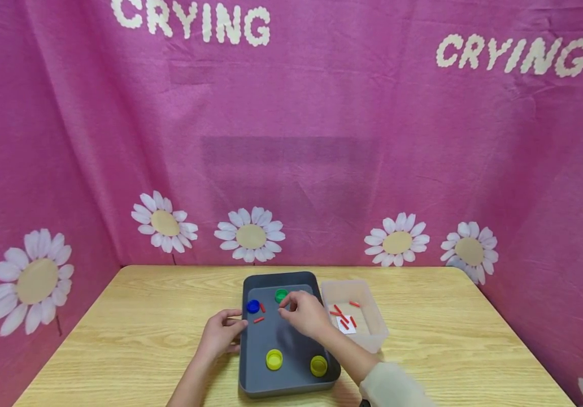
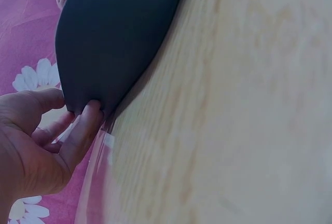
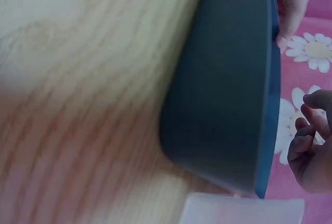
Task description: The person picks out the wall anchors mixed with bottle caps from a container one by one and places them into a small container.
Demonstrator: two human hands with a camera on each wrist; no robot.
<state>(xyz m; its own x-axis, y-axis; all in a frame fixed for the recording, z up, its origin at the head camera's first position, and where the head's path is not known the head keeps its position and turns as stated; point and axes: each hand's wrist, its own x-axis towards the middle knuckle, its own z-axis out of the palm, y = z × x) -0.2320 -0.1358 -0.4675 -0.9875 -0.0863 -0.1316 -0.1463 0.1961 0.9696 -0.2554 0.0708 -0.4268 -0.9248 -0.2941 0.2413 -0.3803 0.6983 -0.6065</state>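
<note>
My left hand [image 1: 222, 333] grips the left wall of a dark grey tray [image 1: 245, 367]; the left wrist view shows its fingers against the outer wall. My right hand [image 1: 304, 314] hovers over the tray with bent fingers, a gap between thumb and index finger, and nothing visible between them. Two short red sticks [image 1: 259, 320] lie inside the tray near a blue bottle cap [image 1: 253, 306]. A green cap [image 1: 281, 295] sits behind the right fingertips. Two yellow caps, one left [image 1: 274, 359] and one right [image 1: 319, 366], are at the tray's near end.
Right of the tray stands a translucent plastic box [image 1: 373, 316] with several red sticks [image 1: 355, 304] and a small white paper [image 1: 346, 328] in it. Both stand on a wood-grain table [image 1: 169, 316]. A pink cloth [image 1: 322, 169] with daisies encloses the back and sides.
</note>
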